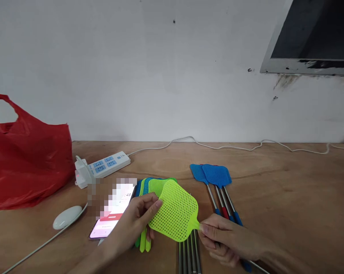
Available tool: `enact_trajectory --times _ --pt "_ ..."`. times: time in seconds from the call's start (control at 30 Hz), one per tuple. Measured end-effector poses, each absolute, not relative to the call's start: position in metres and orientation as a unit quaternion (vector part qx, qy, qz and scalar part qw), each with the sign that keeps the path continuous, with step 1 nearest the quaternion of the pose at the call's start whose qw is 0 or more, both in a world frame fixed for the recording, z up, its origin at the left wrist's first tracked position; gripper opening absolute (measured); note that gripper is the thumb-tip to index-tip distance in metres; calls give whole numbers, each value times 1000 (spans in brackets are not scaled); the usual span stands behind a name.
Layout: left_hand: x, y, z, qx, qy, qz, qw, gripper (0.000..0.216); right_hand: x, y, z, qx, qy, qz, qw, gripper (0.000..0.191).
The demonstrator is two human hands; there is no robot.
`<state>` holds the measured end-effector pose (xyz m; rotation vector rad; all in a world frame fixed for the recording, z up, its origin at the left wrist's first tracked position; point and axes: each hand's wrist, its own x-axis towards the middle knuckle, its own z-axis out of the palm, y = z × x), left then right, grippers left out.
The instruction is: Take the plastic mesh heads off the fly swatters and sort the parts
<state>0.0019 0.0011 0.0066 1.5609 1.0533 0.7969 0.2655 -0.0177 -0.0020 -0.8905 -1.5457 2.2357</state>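
A yellow-green fly swatter head [176, 211] is held up in front of me, its mesh facing the camera. My left hand [139, 217] pinches its left edge between thumb and fingers. Around the narrow neck on the other side, my right hand [229, 236] is closed, and a thin metal rod [259, 267] shows below that hand. Behind the held piece lies a stack of blue and green swatter heads [157, 184], partly hidden. Several loose metal rods [189, 255] lie side by side between my hands.
Blue-headed fly swatters [217, 175] with metal shafts lie beyond my right hand. On the left are a lit phone [114, 217], a white power strip [109, 164], a white oval object [67, 217] and a red plastic bag [31, 160]. A white cable [217, 147] runs along the wall.
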Motion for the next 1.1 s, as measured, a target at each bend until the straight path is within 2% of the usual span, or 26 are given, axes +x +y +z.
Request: enact_trajectory --times 0.1,0.23,0.3,0.37,0.5,0.6,0.7,0.8,0.87,0.9,1.0,1.1 --pt "4 3 7 579 443 312 609 43 264 -20 0 -393 -654 629 150 53" --pt "5 5 8 507 470 328 643 44 261 -26 3 -440 -799 375 167 45" --pt "4 6 8 493 482 328 646 45 260 -26 1 -456 -807 334 170 41" --pt "3 6 8 503 485 324 638 47 260 -25 -1 -450 -788 382 176 43" --pt "4 5 5 566 487 339 572 50 259 -19 0 -396 -593 686 145 49" --pt "8 0 2 597 503 365 507 49 259 -16 3 -351 -472 798 130 51" --pt "12 -3 0 631 498 416 425 45 258 -17 4 -348 -480 794 136 52" --pt "6 -1 3 650 500 457 345 43 259 -18 -1 -396 -593 675 188 52" --pt "-1 5 8 628 512 485 329 41 262 -16 -5 -428 -633 603 229 51" --pt "-5 8 10 611 523 494 331 41 264 -14 -7 -435 -624 600 248 51" --pt "-11 16 14 599 512 484 381 40 268 -6 -6 -421 -508 689 300 49" --pt "-7 15 11 632 481 440 418 37 269 -4 0 -391 -441 722 363 39"
